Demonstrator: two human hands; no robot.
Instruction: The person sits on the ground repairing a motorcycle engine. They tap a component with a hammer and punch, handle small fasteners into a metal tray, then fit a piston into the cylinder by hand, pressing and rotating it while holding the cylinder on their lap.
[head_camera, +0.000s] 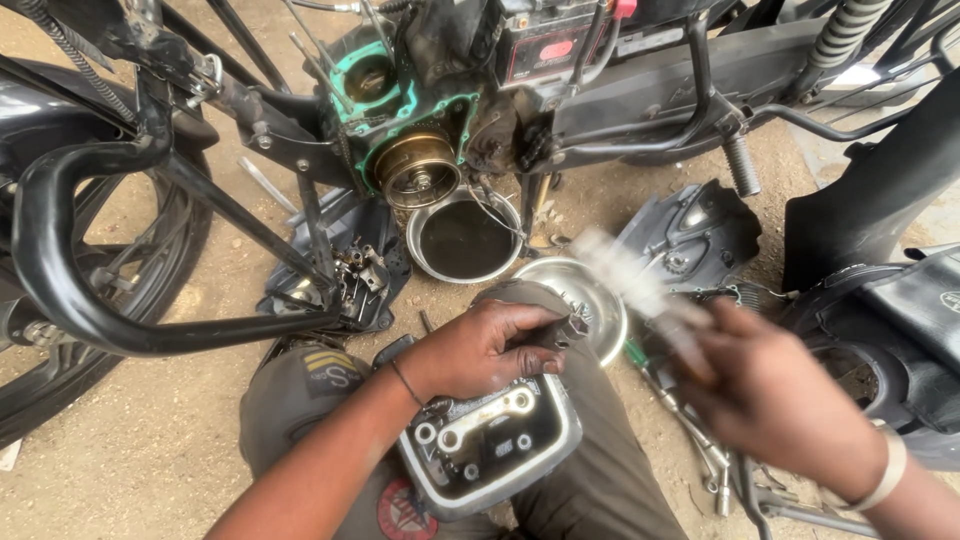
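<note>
Cylinder-head cover (490, 445), grey metal w/ bolt holes, rests on the person's lap, underside up. Left hand (480, 350) sits on its top edge, grip clenched on a small dark part (572, 330). Right hand (770, 395) is motion-blurred, closed round a pale brush-like tool (625, 275) (too smeared to be sure). Judging by the scene, work is mid-way: the engine (415, 130) stands stripped, green gasket exposed; a pan of dark oil (465, 238) and an empty steel bowl (600, 300) sit on the dirt floor.

Rectangular battery label (548, 50), red and black, top centre under frame
</note>
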